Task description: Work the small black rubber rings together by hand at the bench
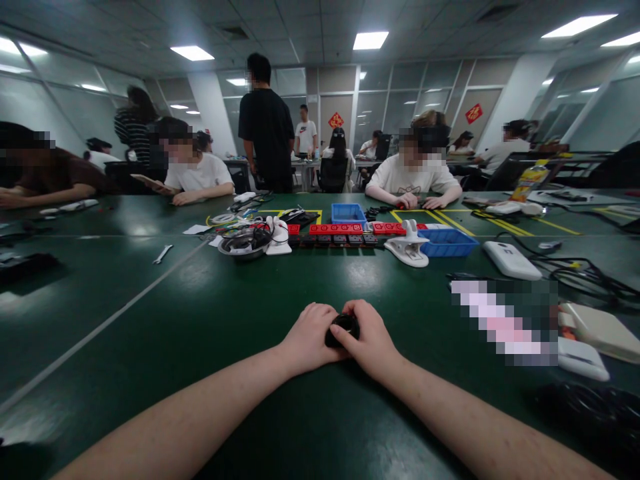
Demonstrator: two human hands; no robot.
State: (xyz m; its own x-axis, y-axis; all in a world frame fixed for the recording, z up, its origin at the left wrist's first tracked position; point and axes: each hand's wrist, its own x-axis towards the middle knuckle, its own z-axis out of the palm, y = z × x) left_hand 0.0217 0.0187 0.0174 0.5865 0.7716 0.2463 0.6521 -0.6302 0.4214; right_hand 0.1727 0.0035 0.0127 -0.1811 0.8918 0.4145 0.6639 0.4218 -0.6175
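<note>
Both my hands meet over the green table (pixel 240 307), close in front of me. Between them is a small, black, rounded object (pixel 346 325) with a glossy, hollow-looking top; its exact kind is unclear. My left hand (pixel 309 335) curls around its left side. From the right, my right hand (pixel 374 337) grips it, with the thumb across its near side and the fingers over the far edge. The fingers partly cover the object, and its underside is hidden.
Beyond my hands stand a red power strip (pixel 335 229), blue bins (pixel 450 243), a white clip base (pixel 409 250) and a metal bowl (pixel 243 248) with cables. A wrench (pixel 163 254) lies left. Right are white devices (pixel 511 260) and black round items (pixel 583 407). People sit opposite.
</note>
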